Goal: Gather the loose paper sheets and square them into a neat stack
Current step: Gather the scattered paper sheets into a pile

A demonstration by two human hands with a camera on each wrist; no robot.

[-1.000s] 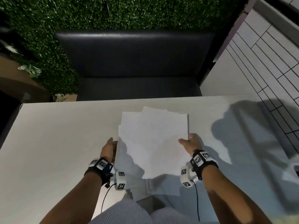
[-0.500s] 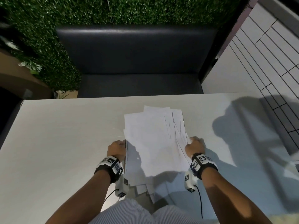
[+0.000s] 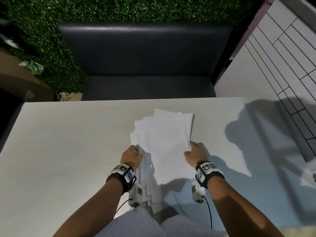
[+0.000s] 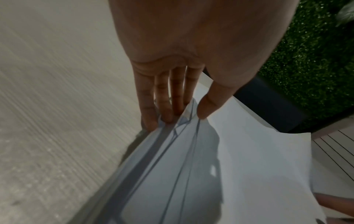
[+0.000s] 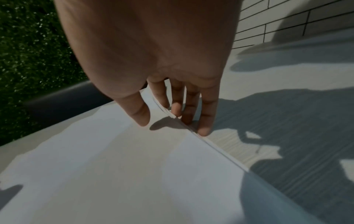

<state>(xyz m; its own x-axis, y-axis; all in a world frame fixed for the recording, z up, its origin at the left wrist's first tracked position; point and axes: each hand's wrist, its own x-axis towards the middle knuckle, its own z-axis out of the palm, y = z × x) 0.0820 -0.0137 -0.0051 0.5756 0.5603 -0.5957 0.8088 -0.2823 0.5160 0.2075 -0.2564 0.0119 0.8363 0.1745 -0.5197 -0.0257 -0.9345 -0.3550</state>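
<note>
The paper sheets [image 3: 162, 144] are held over the table [image 3: 68, 151] between both hands, near the near edge, fanned and uneven at the far corners. The left hand [image 3: 132, 157] is clamped on the left edge, thumb on top, fingers [image 4: 162, 109] beneath; the right hand [image 3: 195, 153] is clamped likewise on the right edge. Judged step: squaring. The grip should be loosened slightly, the bundle stood on one edge and tapped on the table, then turned and tapped again, so that stray sheets are dropped level without creasing.
</note>
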